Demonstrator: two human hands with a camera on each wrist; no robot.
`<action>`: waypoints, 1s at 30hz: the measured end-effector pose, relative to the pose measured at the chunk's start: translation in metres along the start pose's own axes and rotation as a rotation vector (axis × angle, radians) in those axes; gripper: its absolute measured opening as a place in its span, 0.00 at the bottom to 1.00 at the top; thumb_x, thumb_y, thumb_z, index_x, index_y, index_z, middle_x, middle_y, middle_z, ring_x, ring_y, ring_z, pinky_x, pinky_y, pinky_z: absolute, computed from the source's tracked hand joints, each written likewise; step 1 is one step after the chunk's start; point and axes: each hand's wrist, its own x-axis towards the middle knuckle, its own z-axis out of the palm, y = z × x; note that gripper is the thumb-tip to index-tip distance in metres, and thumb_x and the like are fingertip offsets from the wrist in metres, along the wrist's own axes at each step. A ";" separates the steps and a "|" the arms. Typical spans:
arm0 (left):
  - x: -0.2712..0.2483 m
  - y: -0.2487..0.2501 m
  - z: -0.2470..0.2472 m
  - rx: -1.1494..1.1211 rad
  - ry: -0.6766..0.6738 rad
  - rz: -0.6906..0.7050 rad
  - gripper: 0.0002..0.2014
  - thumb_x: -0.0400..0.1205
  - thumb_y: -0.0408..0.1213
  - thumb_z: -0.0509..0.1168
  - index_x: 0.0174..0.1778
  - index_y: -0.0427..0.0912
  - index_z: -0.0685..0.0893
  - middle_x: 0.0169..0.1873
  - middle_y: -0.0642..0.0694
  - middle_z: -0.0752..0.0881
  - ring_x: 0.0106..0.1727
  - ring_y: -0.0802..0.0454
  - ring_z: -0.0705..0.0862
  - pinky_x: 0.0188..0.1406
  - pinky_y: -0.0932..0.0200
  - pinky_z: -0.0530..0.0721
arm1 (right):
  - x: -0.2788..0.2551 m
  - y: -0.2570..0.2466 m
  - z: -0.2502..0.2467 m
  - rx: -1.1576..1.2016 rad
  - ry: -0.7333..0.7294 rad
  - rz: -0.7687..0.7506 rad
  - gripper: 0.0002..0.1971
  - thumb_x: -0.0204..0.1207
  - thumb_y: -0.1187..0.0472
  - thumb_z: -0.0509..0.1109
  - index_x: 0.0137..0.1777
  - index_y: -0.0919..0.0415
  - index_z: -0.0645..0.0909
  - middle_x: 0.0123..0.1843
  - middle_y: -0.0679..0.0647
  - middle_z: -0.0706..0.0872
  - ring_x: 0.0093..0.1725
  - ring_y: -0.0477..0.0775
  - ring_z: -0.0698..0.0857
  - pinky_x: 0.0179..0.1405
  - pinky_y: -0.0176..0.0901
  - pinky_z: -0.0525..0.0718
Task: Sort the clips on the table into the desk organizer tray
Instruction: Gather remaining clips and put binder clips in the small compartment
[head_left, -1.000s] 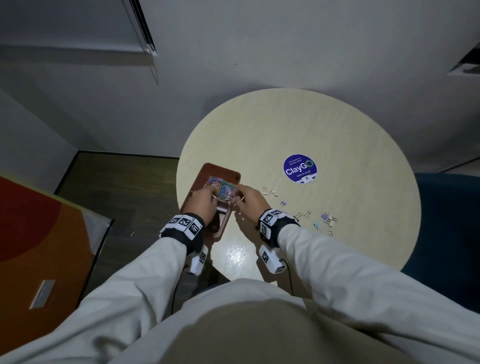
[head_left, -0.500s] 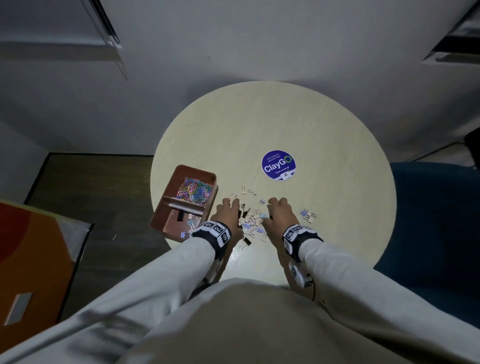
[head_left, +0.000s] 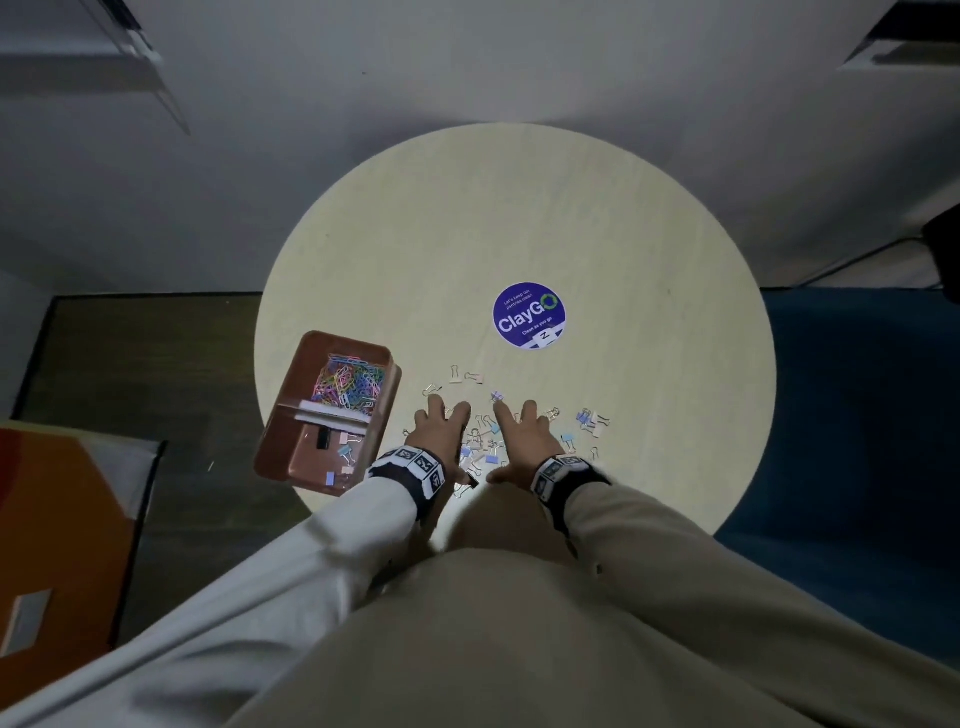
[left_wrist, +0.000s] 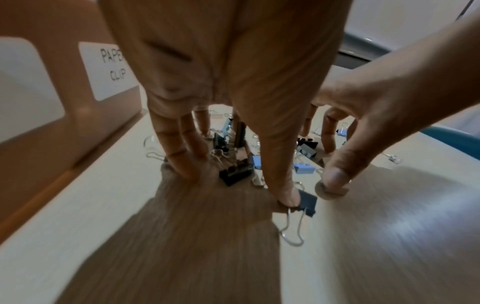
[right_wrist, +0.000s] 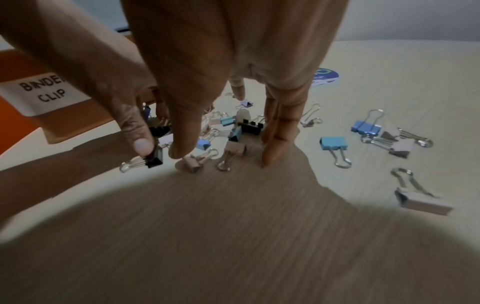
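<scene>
The brown organizer tray sits at the table's left edge. Its far compartment holds coloured paper clips; its near one holds a few binder clips. A pile of binder clips lies on the table between my hands. My left hand and right hand stand on either side of the pile, fingers spread and straight, tips on the table. In the left wrist view my left thumb presses on a black binder clip. Neither hand holds anything.
More binder clips lie to the right of my right hand, and a few lie beyond my fingers. A round purple sticker marks the round table. A blue seat is at the right, an orange panel at the left.
Both hands left the tray and came down on the table around the binder clip pile. In the last half second the fingers spread wider.
</scene>
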 end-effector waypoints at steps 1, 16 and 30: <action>0.001 0.000 0.001 -0.021 0.006 0.003 0.47 0.60 0.45 0.87 0.68 0.52 0.64 0.67 0.40 0.60 0.66 0.36 0.69 0.55 0.37 0.85 | 0.001 -0.002 0.001 0.005 0.001 -0.016 0.56 0.61 0.48 0.85 0.82 0.48 0.51 0.73 0.64 0.59 0.67 0.69 0.70 0.58 0.59 0.80; 0.009 -0.010 0.004 -0.265 0.007 0.078 0.13 0.77 0.31 0.71 0.51 0.46 0.76 0.51 0.43 0.69 0.45 0.40 0.81 0.51 0.49 0.83 | 0.013 -0.006 0.011 0.026 0.058 -0.239 0.33 0.50 0.73 0.82 0.53 0.57 0.70 0.44 0.68 0.78 0.31 0.67 0.80 0.28 0.42 0.68; 0.002 -0.016 0.000 -0.277 0.177 0.081 0.06 0.80 0.30 0.67 0.51 0.42 0.84 0.47 0.41 0.78 0.52 0.39 0.80 0.51 0.54 0.76 | 0.002 0.001 -0.023 -0.024 0.118 -0.203 0.08 0.83 0.65 0.63 0.60 0.63 0.74 0.55 0.63 0.76 0.46 0.67 0.82 0.37 0.46 0.71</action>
